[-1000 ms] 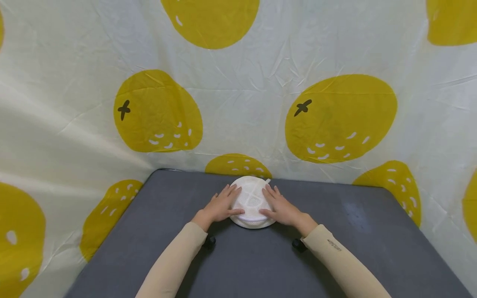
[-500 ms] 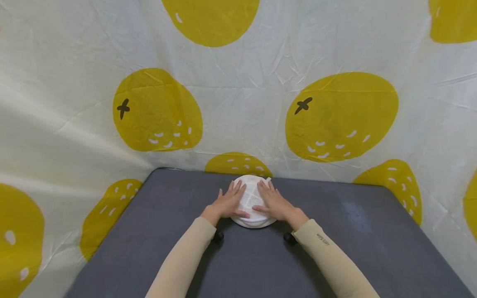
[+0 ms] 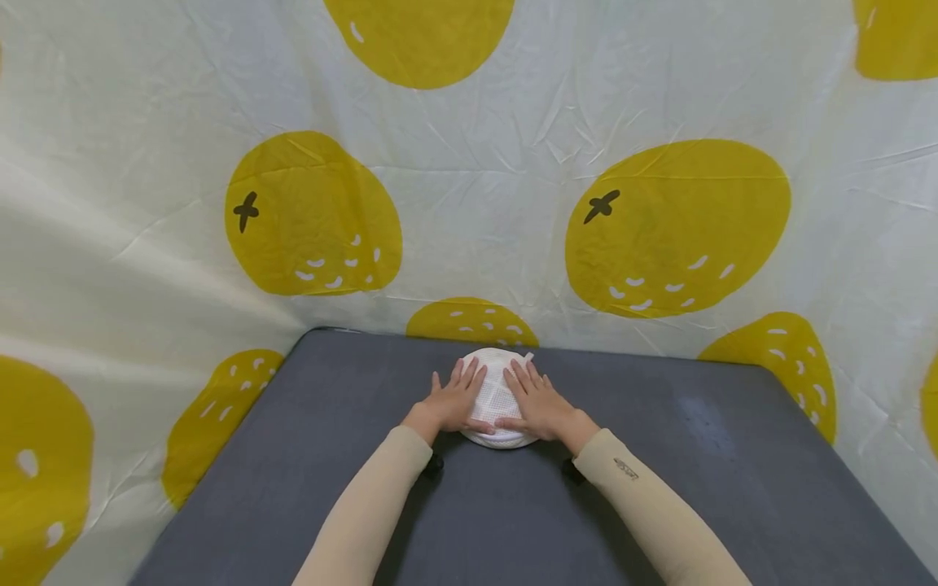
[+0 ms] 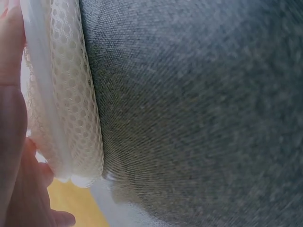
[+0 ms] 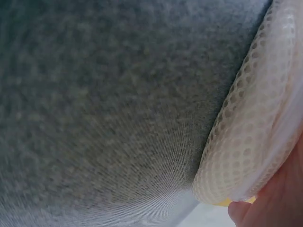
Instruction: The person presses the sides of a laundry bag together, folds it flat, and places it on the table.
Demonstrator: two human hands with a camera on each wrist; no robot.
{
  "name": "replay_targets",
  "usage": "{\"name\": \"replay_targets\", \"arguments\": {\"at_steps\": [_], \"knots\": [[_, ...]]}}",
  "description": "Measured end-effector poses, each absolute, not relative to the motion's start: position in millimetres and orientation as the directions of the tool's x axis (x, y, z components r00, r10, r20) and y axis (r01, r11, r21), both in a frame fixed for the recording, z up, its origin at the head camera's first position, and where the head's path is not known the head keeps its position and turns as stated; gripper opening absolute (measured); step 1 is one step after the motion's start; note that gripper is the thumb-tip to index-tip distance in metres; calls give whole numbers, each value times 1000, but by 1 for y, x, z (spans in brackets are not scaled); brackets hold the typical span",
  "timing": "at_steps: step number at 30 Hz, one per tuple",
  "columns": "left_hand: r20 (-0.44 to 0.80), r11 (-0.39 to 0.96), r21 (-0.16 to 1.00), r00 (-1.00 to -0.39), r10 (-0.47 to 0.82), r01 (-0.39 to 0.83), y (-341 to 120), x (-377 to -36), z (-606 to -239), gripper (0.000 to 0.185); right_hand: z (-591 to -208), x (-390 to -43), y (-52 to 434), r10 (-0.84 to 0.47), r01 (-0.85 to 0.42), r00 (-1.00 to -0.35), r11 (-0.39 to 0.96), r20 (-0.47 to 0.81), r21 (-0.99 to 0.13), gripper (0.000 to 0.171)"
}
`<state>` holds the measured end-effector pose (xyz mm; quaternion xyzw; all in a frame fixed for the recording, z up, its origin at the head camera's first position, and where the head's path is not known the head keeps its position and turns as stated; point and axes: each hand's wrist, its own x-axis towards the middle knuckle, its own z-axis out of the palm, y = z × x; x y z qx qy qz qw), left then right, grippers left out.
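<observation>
Both hands (image 3: 498, 403) flat on mesh pouch (image 3: 497, 396).

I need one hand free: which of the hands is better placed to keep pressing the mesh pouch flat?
Either. Left hand and right hand lie flat, symmetric, on the white mesh pouch; right sits nearer the tab, marginally favouring left.

Round white mesh pouch (image 3: 498, 397): honeycomb-net fabric, matt, with smooth white rim; grey table cover (image 3: 659, 505): fine woven cloth, matt; lemon-print backdrop (image 3: 469, 203): creased thin sheet
</observation>
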<state>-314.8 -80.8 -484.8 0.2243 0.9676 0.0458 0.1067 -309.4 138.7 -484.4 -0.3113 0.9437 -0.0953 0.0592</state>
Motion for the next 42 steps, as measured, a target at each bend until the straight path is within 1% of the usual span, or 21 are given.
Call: {"name": "replay_targets", "arguments": {"at_steps": [6,17,24,31,38,42], "knots": [[-208,904,113,-880,427,412,-80,-316,-488,114,-492,-315,140,-614,-585,-785,777,-81,-232,100],[-222,902,107,-874,432,418,-79,-312,-480,109,-502,-323,139,-586,-551,-802,801,-117,-234,102],[-235,909,113,-878,418,402,-78,-314,-489,110,-505,-324,138,-571,-541,-809,816,-141,-204,104],[-186,894,124,-875,447,431,-78,-308,-480,110,-498,-320,139,-555,-519,-822,822,-128,-233,102],[-161,886,146,-873,461,441,-83,-303,-485,107,-490,-315,145,-564,-519,-805,820,-185,-244,97],[-163,894,161,-882,443,419,-85,-300,-482,105,-482,-307,148,-577,-529,-798,808,-171,-258,94]]}}
